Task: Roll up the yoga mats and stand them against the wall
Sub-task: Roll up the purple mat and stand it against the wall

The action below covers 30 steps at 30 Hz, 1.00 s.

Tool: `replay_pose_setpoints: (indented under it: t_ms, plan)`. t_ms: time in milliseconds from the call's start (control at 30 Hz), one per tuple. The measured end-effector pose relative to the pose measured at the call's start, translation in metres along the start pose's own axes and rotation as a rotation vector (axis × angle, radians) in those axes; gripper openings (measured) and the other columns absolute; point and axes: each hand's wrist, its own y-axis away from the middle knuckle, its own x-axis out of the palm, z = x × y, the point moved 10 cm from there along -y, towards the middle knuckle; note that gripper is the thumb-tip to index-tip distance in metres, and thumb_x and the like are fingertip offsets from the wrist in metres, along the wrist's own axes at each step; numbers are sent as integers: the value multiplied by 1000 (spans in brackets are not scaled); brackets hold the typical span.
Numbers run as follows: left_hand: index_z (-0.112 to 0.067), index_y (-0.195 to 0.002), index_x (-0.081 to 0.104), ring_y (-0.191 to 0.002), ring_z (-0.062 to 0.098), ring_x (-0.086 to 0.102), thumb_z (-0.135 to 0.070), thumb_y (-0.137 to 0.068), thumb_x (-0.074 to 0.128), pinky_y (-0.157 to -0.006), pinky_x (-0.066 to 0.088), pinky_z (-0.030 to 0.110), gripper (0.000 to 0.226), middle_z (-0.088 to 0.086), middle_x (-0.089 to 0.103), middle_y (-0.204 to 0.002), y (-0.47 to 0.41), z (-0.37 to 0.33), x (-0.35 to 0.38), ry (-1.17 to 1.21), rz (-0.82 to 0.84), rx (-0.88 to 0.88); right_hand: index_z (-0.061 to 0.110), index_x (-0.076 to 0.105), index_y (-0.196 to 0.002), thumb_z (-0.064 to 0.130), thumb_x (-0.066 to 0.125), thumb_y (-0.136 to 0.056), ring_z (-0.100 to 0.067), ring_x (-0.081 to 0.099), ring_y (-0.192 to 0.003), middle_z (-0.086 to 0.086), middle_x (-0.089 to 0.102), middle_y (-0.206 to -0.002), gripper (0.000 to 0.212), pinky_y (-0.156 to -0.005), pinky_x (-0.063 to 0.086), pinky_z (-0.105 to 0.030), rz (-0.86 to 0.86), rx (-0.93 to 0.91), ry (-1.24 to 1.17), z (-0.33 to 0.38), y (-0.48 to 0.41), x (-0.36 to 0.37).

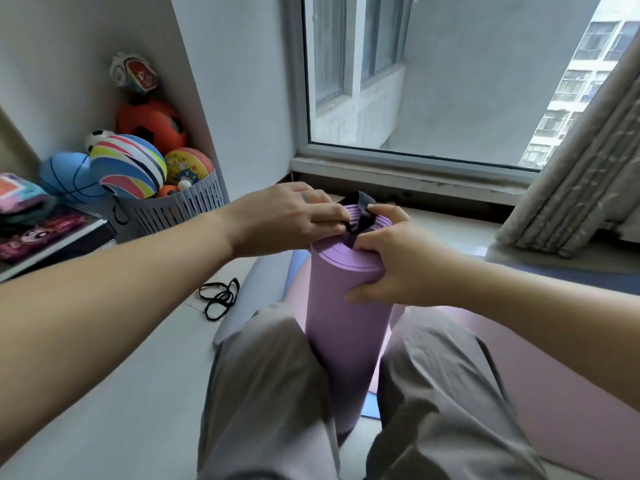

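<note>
A rolled purple yoga mat (341, 327) stands upright between my knees, its spiral end facing up. A black elastic strap (360, 209) arches over the far rim of that end. My left hand (287, 216) pinches the strap's left side at the top of the roll. My right hand (391, 261) grips the roll's upper right edge, thumb on the side, fingers over the rim holding the strap's right side. A pink mat (519, 368) lies flat on the floor at right, and a grey-blue mat (249, 299) lies left of the roll.
Several black elastic bands (221, 296) lie on the floor at left. A grey slatted basket (180, 206) full of balls stands in the corner against the white wall (242, 98). The window sill (433, 178) runs ahead, with a curtain (581, 181) hanging at right.
</note>
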Motion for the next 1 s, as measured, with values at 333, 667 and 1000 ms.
replay_pose_setpoints:
  t_ms: [333, 667, 1000]
  plan:
    - [-10, -116, 61, -100, 29, 64, -21, -97, 44, -81, 55, 40, 28, 6, 63, -122, 2, -4, -4, 35, 28, 2, 11, 65, -95, 53, 70, -75, -25, 40, -126, -4, 68, -99, 46, -89, -5, 7, 43, -10, -10, 5, 2, 1]
    - [-17, -127, 59, -117, 23, 55, -15, -83, 47, -91, 49, 40, 46, -5, 51, -137, -4, 16, 7, 445, 256, -425, 24, 68, -108, 12, 61, -81, -12, 56, -85, 11, 59, -102, 31, -77, 41, -13, -13, 51, -163, -41, -43, -38]
    - [-18, -91, 70, -69, 13, 57, -22, -82, 55, -61, 49, 35, 18, -7, 64, -85, 1, 24, -19, 644, 10, -470, 16, 57, -64, 38, 55, -82, -15, 52, -95, 9, 56, -65, 29, -71, 45, -26, -37, -339, 118, -10, -30, -38]
